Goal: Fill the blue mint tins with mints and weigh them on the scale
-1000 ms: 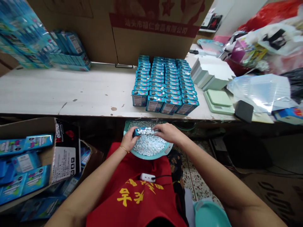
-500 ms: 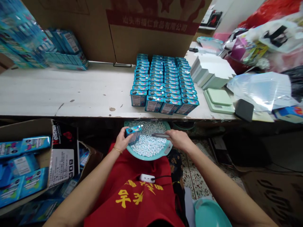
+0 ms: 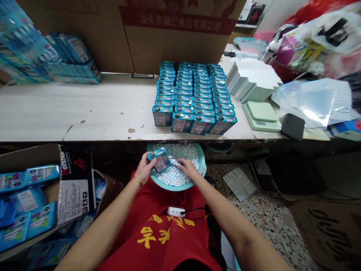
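Below the white counter's point(image 3: 109, 109) front edge, the left hand's point(image 3: 143, 169) fingers clamped a blue rectangular box point(image 3: 160, 162); the right hand's point(image 3: 188, 168) finger closure was indeterminable.

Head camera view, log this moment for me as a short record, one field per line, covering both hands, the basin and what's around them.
Left hand: grips a tilted blue box over the basin
Right hand: near the box, above the pieces; its grip is unclear
Basin: teal, with many small pale pieces
Table: four columns of standing blue boxes; pale green scale to their right
Lower left: open carton with blue packs
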`<state>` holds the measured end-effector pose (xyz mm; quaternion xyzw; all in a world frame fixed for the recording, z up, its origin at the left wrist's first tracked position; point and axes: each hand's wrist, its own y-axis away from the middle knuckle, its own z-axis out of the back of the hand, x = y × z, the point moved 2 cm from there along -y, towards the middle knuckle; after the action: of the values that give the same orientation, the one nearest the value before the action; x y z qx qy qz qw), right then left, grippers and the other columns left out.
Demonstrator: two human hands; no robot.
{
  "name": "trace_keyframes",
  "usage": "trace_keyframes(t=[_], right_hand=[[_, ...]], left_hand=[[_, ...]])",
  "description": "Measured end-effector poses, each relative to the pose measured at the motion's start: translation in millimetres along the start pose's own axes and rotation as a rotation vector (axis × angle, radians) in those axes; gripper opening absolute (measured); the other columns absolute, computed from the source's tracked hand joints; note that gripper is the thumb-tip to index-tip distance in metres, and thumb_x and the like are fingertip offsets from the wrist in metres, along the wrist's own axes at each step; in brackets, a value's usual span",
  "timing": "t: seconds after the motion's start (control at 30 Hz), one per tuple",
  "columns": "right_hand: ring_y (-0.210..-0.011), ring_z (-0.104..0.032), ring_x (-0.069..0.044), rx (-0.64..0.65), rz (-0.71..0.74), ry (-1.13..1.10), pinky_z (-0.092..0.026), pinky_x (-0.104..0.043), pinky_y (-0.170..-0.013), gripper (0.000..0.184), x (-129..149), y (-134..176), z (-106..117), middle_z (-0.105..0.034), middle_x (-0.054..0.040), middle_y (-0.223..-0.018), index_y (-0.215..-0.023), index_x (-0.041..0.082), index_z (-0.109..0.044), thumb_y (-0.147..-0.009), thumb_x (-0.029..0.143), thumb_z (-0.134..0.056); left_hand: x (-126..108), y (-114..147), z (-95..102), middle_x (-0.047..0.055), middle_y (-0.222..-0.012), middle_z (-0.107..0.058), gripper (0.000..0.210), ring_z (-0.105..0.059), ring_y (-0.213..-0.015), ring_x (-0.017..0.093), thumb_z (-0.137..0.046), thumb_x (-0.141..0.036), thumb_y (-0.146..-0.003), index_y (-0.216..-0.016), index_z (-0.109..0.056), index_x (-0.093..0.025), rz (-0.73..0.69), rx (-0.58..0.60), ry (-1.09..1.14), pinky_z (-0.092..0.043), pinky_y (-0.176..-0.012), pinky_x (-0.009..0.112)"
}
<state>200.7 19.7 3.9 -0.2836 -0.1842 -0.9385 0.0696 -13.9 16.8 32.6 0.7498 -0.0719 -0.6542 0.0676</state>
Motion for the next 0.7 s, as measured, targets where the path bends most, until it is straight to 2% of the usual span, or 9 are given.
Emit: trace_keyframes(t=[0.1,0.17,0.23,0.33,0.4,0.5,0.6,0.7], right_hand=[[-0.088,-0.057,-0.016,-0.038,0.04,-0.106,-0.043,-0.027,-0.077,0.029,-7,12,25,-0.062,-0.0028,-0.097,-0.107,0.02,-0.055,-0.079,0.025,-0.049],[-0.084,-0.057,-0.016,-0.06,0.075,-0.162,-0.043,-0.028,-0.076,0.028,-4,21,47,-0.063,-0.0028,-0.093,-0.104,0.019,-0.057,-0.077,0.025,-0.051],[-0.083,-0.057,-0.016,-0.064,0.121,-0.176,-0.043,-0.027,-0.076,0.028,4,30,70,-0.063,-0.0029,-0.091,-0.103,0.018,-0.058,-0.077,0.026,-0.051],[-0.087,-0.057,-0.016,-0.037,0.215,-0.144,-0.042,-0.026,-0.077,0.028,26,39,102,-0.064,-0.0028,-0.097,-0.105,0.02,-0.058,-0.079,0.028,-0.05],[-0.091,-0.057,-0.017,0.0,0.246,-0.046,-0.042,-0.026,-0.078,0.028,45,43,116,-0.063,-0.0022,-0.101,-0.104,0.023,-0.059,-0.079,0.03,-0.05],[-0.094,-0.057,-0.021,0.046,0.216,0.21,-0.042,-0.03,-0.078,0.027,73,44,129,-0.064,-0.0021,-0.1,-0.103,0.027,-0.06,-0.078,0.032,-0.05],[-0.088,-0.059,-0.024,0.078,0.176,0.448,-0.042,-0.033,-0.073,0.024,100,45,132,-0.066,-0.005,-0.093,-0.097,0.027,-0.062,-0.078,0.032,-0.048],[-0.083,-0.06,-0.025,0.107,0.161,0.564,-0.042,-0.034,-0.069,0.024,119,46,132,-0.065,-0.0096,-0.089,-0.091,0.022,-0.064,-0.079,0.03,-0.044]], left_hand=[[-16,6,19.2,0.002,-0.095,-0.054,0.04,-0.053,-0.088,0.015,-0.058,-0.032,-0.07,-0.105,-0.043,-0.021,-0.114,-0.037,-0.135,-0.042,-0.083,0.033],[-20,7,24.6,0.002,-0.092,-0.054,0.039,-0.053,-0.086,0.015,-0.059,-0.031,-0.07,-0.105,-0.044,-0.02,-0.167,-0.036,-0.267,-0.042,-0.082,0.032],[-22,7,22.1,0.002,-0.091,-0.054,0.039,-0.053,-0.084,0.016,-0.058,-0.031,-0.069,-0.104,-0.045,-0.019,-0.208,-0.023,-0.393,-0.042,-0.081,0.033],[-21,6,8.2,0.002,-0.091,-0.056,0.039,-0.054,-0.083,0.017,-0.058,-0.031,-0.069,-0.104,-0.047,-0.019,-0.248,-0.008,-0.56,-0.042,-0.079,0.033],[-21,6,-3.1,0.002,-0.091,-0.057,0.038,-0.054,-0.082,0.017,-0.057,-0.03,-0.069,-0.104,-0.048,-0.02,-0.266,0.013,-0.632,-0.042,-0.078,0.032],[-22,9,-15.6,0.003,-0.095,-0.058,0.037,-0.055,-0.086,0.019,-0.056,-0.028,-0.07,-0.106,-0.048,-0.021,-0.297,0.041,-0.694,-0.042,-0.078,0.032],[-23,11,-20.4,0.006,-0.1,-0.058,0.039,-0.055,-0.09,0.02,-0.055,-0.027,-0.07,-0.108,-0.048,-0.019,-0.318,0.051,-0.728,-0.041,-0.08,0.033],[-22,13,-19.8,0.006,-0.1,-0.058,0.038,-0.055,-0.09,0.02,-0.054,-0.026,-0.07,-0.108,-0.048,-0.02,-0.331,0.048,-0.726,-0.041,-0.081,0.034]])
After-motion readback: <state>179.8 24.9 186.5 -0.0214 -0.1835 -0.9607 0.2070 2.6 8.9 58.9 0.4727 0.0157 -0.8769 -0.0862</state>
